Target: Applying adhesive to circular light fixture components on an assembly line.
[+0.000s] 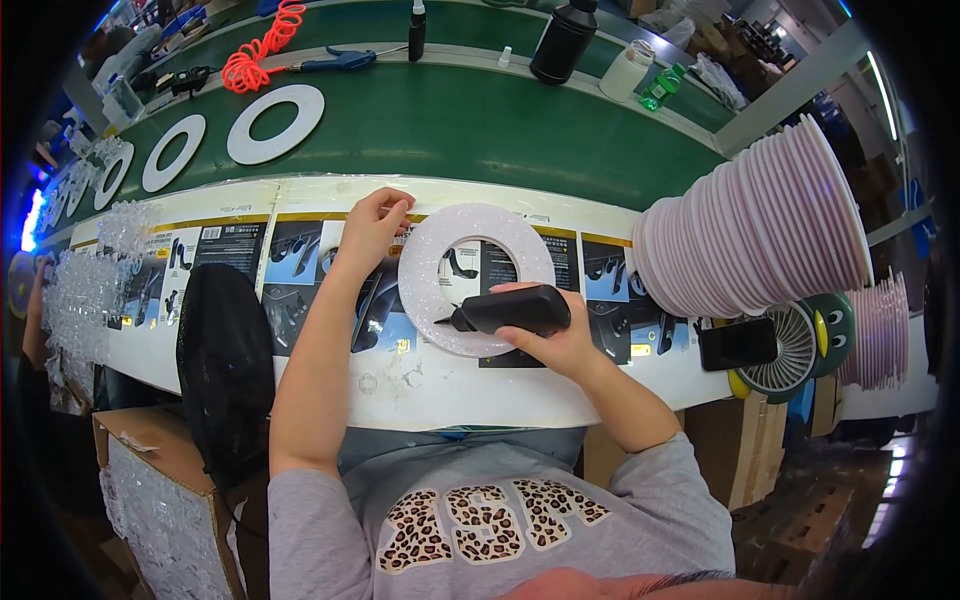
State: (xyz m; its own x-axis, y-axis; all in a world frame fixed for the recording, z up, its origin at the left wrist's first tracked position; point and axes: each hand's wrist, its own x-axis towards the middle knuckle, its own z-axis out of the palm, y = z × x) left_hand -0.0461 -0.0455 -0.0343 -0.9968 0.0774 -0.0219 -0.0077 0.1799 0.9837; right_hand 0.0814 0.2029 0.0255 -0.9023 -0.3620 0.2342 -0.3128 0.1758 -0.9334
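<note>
A white speckled ring (425,262) lies flat on the work surface before me. My right hand (562,345) is wrapped round a black squeeze bottle (520,310), tilted nearly level. The bottle's thin nozzle points left, over the near-left part of the ring; whether the tip touches it I cannot tell. My left hand (378,226) is beside the ring's far-left edge, with fingers curled and pressed together. Anything pinched in those fingers is too small or hidden to make out. Printed sheets (375,318) show beneath the ring and through its hole.
Tall stacked rings (745,220) stand at right, near a phone (738,345) and small fan (785,350). Several white rings, one nearest (243,130), lie on the green belt (430,130). A black mesh object (228,370) and clear plastic pieces (90,290) sit left.
</note>
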